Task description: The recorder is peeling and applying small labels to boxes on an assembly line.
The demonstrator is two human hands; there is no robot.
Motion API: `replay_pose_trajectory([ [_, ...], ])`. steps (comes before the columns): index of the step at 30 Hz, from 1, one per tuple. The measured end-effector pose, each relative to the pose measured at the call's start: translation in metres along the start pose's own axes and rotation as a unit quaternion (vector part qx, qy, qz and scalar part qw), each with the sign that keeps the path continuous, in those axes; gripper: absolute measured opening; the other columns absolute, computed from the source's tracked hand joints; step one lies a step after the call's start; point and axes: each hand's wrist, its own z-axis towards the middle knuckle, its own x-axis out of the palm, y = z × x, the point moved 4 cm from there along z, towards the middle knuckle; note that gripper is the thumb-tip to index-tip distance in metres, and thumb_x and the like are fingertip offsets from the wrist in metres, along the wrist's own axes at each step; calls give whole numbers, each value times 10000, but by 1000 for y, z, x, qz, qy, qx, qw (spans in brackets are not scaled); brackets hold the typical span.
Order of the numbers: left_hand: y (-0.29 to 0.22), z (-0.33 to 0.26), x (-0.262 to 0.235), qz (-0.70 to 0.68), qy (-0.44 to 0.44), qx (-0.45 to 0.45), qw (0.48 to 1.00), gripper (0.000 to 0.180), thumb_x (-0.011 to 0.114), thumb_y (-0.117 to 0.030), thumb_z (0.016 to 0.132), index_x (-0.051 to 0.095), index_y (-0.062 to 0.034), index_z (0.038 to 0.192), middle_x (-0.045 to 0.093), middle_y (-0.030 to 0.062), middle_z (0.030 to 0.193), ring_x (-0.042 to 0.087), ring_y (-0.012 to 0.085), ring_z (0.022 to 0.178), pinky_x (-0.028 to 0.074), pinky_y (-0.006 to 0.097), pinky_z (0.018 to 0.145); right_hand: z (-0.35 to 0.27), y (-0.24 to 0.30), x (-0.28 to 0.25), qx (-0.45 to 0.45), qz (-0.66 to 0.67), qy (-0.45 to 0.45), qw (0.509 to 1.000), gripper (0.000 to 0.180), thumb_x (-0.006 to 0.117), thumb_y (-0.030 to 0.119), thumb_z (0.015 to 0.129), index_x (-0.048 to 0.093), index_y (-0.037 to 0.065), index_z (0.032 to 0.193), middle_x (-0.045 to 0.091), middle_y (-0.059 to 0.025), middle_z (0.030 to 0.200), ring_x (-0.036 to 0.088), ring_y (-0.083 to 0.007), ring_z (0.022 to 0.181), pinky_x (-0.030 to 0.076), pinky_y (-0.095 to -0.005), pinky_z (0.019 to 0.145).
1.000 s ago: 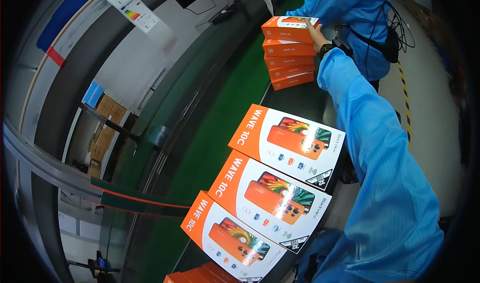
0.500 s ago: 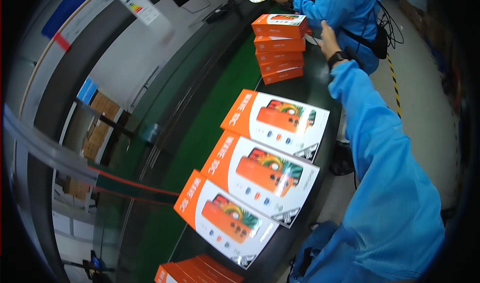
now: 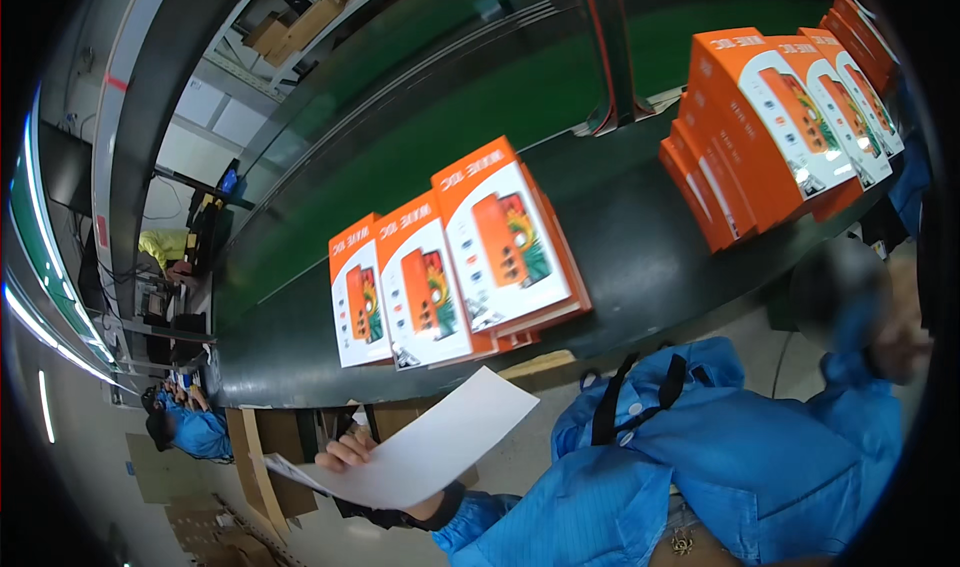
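My left hand is closed on the edge of a white sheet of paper, with its fingers curled over the top. The sheet is slightly bent and hangs in front of the bench edge, below three groups of orange-and-white phone boxes: a left one, a middle one and a taller right one. At the far right, my right hand is smeared by motion, so its fingers cannot be made out. A blurred dark shape is beside it.
The dark bench runs along a green conveyor surface. More stacked phone boxes stand at the right, near an upright post. A cardboard box is below the bench at left. Another person in blue is farther off.
The view has swung left along the bench. My left hand and the white sheet have come into view. My right hand, earlier stretched past the far box stack, is now blurred at the right edge.
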Motion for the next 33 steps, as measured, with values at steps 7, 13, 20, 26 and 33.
replay_pose_trajectory([
  [7, 47, 58, -66, 185, -1, -208, 961, 282, 309, -275, 852, 437, -52, 966, 283, 143, 1298, 261, 255, 1202, 223, 313, 963, 33, -156, 201, 445, 42, -24, 894, 507, 493, 185, 772, 310, 57, 1227, 369, -86, 1136, 362, -186, 1087, 339, -319, 868],
  [13, 82, 95, -90, 44, 85, -312, 945, 147, 381, -245, 838, 353, -143, 736, 281, 193, 1289, 265, 264, 1211, 228, 352, 976, 33, -200, 232, 451, -39, -109, 885, 473, 487, 177, 803, 306, 51, 1221, 319, -149, 1196, 323, -220, 1134, 252, -303, 945],
  [20, 71, 92, -84, 87, 95, -302, 945, 277, 375, -241, 883, 452, 18, 942, 541, 96, 908, 540, 118, 790, 432, 223, 699, 60, -182, 225, 334, -302, -38, 892, 452, 511, 139, 766, 364, 35, 1181, 353, -169, 1187, 315, -270, 1133, 242, -333, 948],
  [26, 12, 88, -71, 259, -74, -105, 957, 193, 387, -209, 882, 389, -39, 789, 379, -14, 675, 345, 40, 583, 266, 138, 488, 141, -118, 327, 184, 0, 93, 978, 287, 552, 80, 715, 483, 11, 986, 475, -109, 983, 469, -237, 914, 391, -321, 788],
  [33, 9, 64, -50, 59, -70, -160, 983, 364, 438, -194, 856, 364, 47, 1118, 481, 141, 1033, 495, 164, 929, 433, 263, 748, 148, -121, 417, 95, -102, 119, 983, 390, 604, 96, 689, 506, 75, 1066, 475, -98, 945, 463, -246, 881, 393, -340, 754],
])
